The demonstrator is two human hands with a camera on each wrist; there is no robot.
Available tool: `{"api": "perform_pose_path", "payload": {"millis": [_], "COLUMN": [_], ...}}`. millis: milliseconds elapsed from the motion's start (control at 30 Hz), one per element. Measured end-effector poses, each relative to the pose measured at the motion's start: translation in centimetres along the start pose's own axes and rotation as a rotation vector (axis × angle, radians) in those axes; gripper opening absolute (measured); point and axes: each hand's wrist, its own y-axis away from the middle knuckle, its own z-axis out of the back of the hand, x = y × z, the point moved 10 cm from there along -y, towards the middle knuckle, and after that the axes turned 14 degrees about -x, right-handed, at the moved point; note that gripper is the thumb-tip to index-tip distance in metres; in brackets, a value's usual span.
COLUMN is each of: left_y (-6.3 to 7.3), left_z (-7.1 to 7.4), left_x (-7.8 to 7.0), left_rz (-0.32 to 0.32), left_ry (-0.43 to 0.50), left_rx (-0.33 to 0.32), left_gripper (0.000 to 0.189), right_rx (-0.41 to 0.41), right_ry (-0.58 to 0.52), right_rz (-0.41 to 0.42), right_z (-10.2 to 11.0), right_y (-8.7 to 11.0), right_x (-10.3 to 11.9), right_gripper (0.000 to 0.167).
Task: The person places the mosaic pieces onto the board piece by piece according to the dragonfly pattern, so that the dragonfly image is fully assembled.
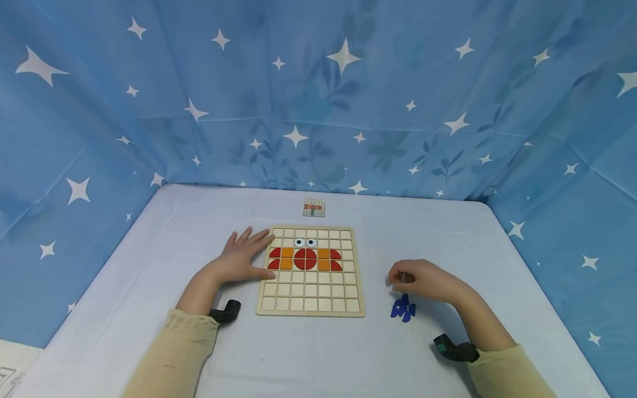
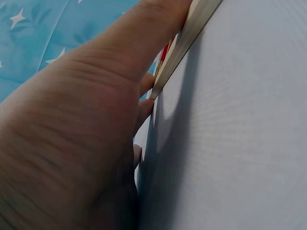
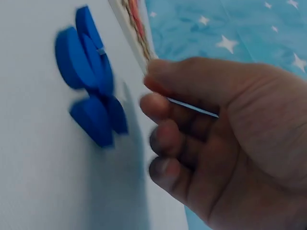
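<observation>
My left hand rests at the left edge of a wooden grid board, its fingers spread. Thumb and fingertips touch the frame; the left wrist view shows the thumb along its side. On the board lie red pieces, orange squares and two round eye pieces. My right hand is above the table, right of the board, with fingers curled and thumb tip close to the index finger. No piece shows between them. Just below it is a small heap of blue pieces.
A small picture card with a gridded pattern lies behind the board. White cloth covers the table. A blue star-patterned curtain hangs behind and at both sides. Black wrist cameras sit on both forearms.
</observation>
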Motion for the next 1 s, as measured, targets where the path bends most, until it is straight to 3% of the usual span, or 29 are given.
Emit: {"api": "perform_pose_path", "payload": {"millis": [233, 333, 633, 900, 1000], "left_y": [0.0, 0.0, 0.1, 0.0, 0.0], "left_z": [-0.1, -0.1, -0.2, -0.3, -0.3], "left_x": [0.1, 0.2, 0.2, 0.3, 0.2], "left_rz": [0.002, 0.003, 0.010, 0.005, 0.007], "left_ry": [-0.002, 0.000, 0.003, 0.004, 0.001], "left_rx": [0.004, 0.007, 0.014, 0.013, 0.012], "left_gripper": [0.102, 0.102, 0.102, 0.102, 0.102], "right_rx": [0.254, 0.320, 0.165, -0.024, -0.036], "right_ry": [-0.267, -0.305, -0.212, -0.166, -0.143], "right_rz": [-0.090, -0.085, -0.085, -0.089, -0.088], "right_z": [-1.7, -2.4, -2.0, 0.5, 0.7], "right_y": [1.7, 2.1, 0.9, 0.4, 0.5], "right_x": [-1.2, -1.2, -1.9, -3.3, -3.6], "right_gripper": [0.016, 0.018, 0.014, 0.009, 0.010]}}
